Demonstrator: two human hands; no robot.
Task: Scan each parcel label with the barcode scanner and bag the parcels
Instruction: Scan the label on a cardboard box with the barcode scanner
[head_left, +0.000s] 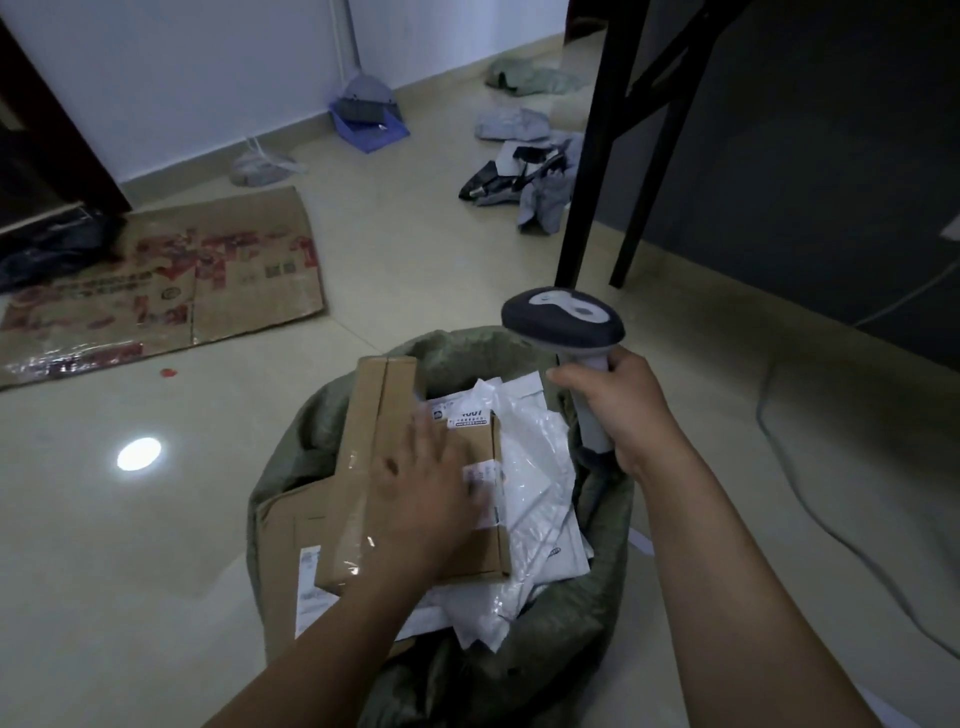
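Your left hand (426, 493) rests flat, fingers spread, on the brown cardboard parcel (467, 556); your right hand (618, 410) grips the grey-and-black barcode scanner (563, 322).

Glossy beige tiled floor (156, 571). Directly on it:
- flattened brown cardboard sheet with red print (171, 291), far left
- open green woven sack (566, 639), near centre
- blue plastic dustpan (371, 132), by the wall
- crumpled grey plastic mailers (540, 202), beside dark wooden furniture legs (584, 208)

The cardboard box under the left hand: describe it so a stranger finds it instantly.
Find the green sack open on the floor, beside the barcode scanner in the right hand. Topmost among its parcels lies a flat brown cardboard box under the left hand. Unlike the white mailers beside it, it is brown, with a white label at its far edge.
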